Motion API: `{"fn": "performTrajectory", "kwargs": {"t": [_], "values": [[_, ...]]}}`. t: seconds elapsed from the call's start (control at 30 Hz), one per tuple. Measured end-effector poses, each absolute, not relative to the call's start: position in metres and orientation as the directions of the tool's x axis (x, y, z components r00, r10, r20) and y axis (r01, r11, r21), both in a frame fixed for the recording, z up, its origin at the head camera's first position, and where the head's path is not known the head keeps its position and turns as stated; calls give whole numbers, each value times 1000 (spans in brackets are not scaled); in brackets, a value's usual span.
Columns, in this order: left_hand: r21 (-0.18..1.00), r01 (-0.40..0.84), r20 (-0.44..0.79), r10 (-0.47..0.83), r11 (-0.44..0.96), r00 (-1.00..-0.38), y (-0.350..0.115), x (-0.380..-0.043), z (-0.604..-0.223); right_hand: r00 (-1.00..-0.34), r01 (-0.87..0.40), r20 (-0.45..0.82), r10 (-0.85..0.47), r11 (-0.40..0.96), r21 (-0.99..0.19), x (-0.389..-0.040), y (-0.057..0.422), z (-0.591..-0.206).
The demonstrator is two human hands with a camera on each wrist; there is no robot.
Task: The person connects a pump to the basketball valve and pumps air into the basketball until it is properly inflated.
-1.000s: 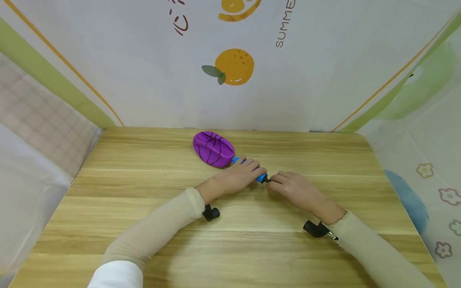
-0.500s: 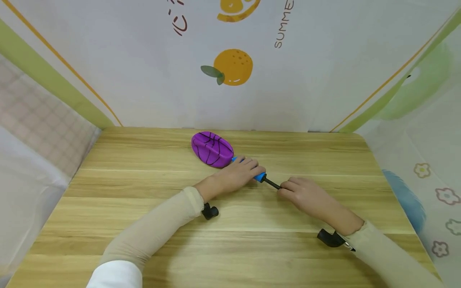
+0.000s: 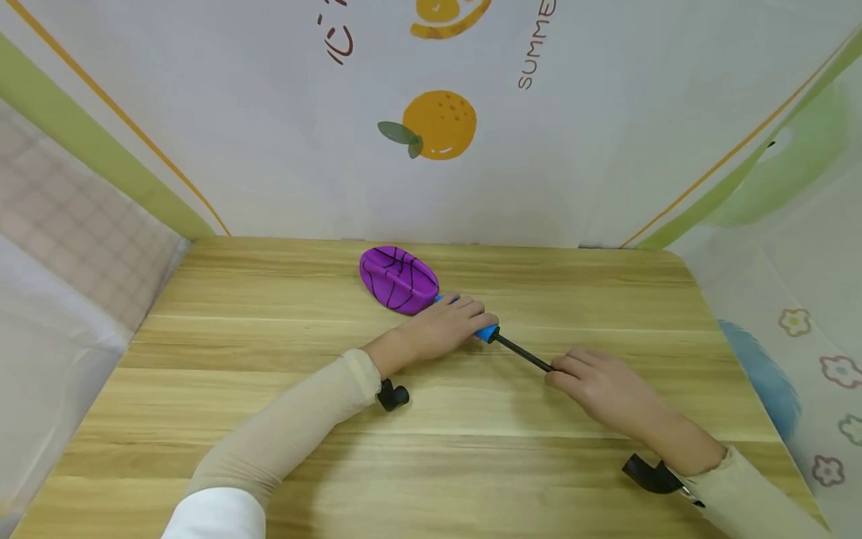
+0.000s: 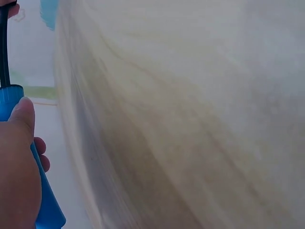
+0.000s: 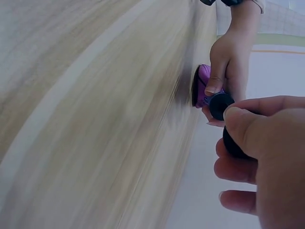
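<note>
A purple, partly deflated ball (image 3: pixel 397 278) with black lines lies dented on the table. Against its right side sits the tip of a blue hand pump (image 3: pixel 487 333). My left hand (image 3: pixel 441 328) grips the pump's barrel, thumb along it in the left wrist view, where the barrel (image 4: pixel 49 210) shows below the palm. A long black rod (image 3: pixel 524 352) sticks out of the barrel. At the rod's far end my right hand (image 3: pixel 609 393) pinches the black handle (image 5: pixel 233 143), seen in the right wrist view between thumb and fingers. The needle joint at the ball is hidden.
The wooden table (image 3: pixel 431 464) carries ball and pump near its back edge. A white curtain with printed fruit (image 3: pixel 439 126) hangs behind it. Patterned cloths flank both sides. Black wrist camera mounts (image 3: pixel 649 474) hang under the forearms.
My right hand has moved right and toward me, drawing the black rod much farther out of the barrel. The left hand and the ball stay in place.
</note>
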State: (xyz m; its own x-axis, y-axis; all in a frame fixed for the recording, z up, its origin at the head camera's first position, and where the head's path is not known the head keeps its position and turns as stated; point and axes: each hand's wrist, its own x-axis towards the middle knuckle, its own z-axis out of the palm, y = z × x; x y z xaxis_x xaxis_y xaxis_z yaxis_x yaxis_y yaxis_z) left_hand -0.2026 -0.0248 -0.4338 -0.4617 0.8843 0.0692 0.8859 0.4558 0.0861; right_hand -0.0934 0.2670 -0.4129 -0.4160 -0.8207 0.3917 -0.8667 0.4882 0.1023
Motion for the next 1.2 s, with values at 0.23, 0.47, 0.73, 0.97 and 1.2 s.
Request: {"fn": "performTrajectory", "kwargs": {"t": [0.23,0.47,0.73,0.97,1.2], "values": [[111,884,79,883,453,-463,-26,-203,-432,-430,-859,388,-815,502,104,-88,269,-410],[98,884,74,883,457,-464,-26,-202,-433,-448,-851,368,-815,515,104,-83,271,-406],[96,881,59,881,462,-469,-26,-200,-433,-452,-847,364,-814,520,109,-82,271,-405],[89,875,76,873,475,-482,-24,-199,-433,-451,-853,347,-822,512,103,-89,269,-407],[67,869,56,868,490,-494,-23,-197,-435,-446,-861,332,-831,500,96,-101,260,-411]]}}
